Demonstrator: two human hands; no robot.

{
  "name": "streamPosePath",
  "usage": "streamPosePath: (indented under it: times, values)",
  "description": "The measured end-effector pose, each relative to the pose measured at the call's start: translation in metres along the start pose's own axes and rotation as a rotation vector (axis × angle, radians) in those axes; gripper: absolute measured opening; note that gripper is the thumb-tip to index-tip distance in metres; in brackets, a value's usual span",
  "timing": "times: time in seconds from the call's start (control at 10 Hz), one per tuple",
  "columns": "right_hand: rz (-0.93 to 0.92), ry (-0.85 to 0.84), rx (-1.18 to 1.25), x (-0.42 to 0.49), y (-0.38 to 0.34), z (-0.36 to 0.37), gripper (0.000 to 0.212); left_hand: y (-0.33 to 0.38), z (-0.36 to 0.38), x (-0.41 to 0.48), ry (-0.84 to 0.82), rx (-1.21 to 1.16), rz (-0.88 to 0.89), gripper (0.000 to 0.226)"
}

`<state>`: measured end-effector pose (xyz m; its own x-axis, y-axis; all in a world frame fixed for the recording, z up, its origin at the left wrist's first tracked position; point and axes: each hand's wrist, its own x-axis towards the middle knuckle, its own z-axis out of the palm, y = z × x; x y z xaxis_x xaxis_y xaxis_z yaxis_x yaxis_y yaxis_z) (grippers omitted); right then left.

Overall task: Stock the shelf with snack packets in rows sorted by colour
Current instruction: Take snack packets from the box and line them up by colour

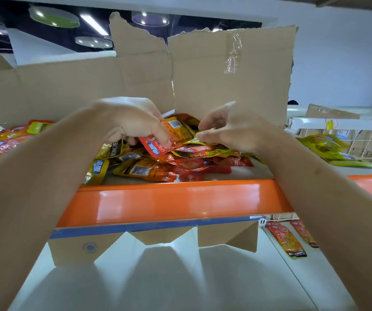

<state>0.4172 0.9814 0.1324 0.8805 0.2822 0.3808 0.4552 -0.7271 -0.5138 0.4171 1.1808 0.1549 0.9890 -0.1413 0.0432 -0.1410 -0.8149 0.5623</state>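
Sorting under way, by judgement: red packet (158, 147) gripped by left hand (131, 122) above mixed pile (180, 163) on shelf (180, 198); right hand (232, 129): grasp cannot be told. Next, matching reds must be picked out.

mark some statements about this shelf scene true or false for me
1. The left hand grips a red packet. True.
2. The shelf's front edge is green. False: it is orange.
3. Behind the pile of packets stands torn cardboard. True.
4. The pile is sorted into neat rows by colour. False: red and yellow packets lie mixed in a loose heap.
5. The right hand rests on the orange edge. False: it is up at the pile, fingers curled beside the left hand.
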Motion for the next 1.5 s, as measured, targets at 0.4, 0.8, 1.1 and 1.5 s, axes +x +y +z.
streamPosePath:
  times: [0.4,0.8,1.1,1.5]
  values:
    - [0.069,-0.090,-0.162,-0.016,-0.019,-0.007,0.056,-0.006,0.006,0.003,0.233,-0.054,0.028,0.032]
    - [-0.140,0.163,-0.121,-0.016,-0.004,-0.007,0.052,0.007,0.015,-0.016,0.351,0.134,0.230,0.018]
    - [-0.194,0.456,-0.132,-0.017,0.005,-0.010,0.053,0.023,0.030,-0.023,0.054,0.094,0.236,0.037]
    - [0.021,0.300,0.497,-0.038,0.011,-0.016,0.038,0.028,0.026,-0.022,-0.011,-0.114,0.124,0.016]
